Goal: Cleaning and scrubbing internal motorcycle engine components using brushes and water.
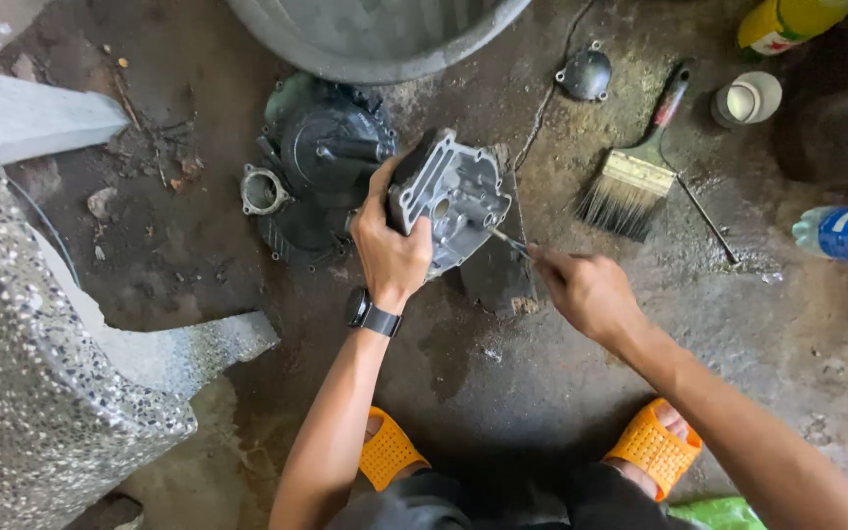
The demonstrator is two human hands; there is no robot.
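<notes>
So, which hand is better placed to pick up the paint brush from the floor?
The right hand. It works on the paintbrush's side, though it holds a thin tool it would probably put down first. The left hand grips the grey metal casing and lies farther away.

We note the casing (453, 196) is cast metal, matt grey and rough-edged. The cover (321, 162) behind it is dark metal, dull and greasy. The floor (503, 373) is rough concrete, stained and gritty. The brush (635, 186) has coarse bristles, a metal band and a worn handle. The slab (31, 393) is speckled terrazzo, smooth-faced. The sandals (652, 447) are matt orange plastic, perforated. The basin (375, 34) is dull grey.
</notes>
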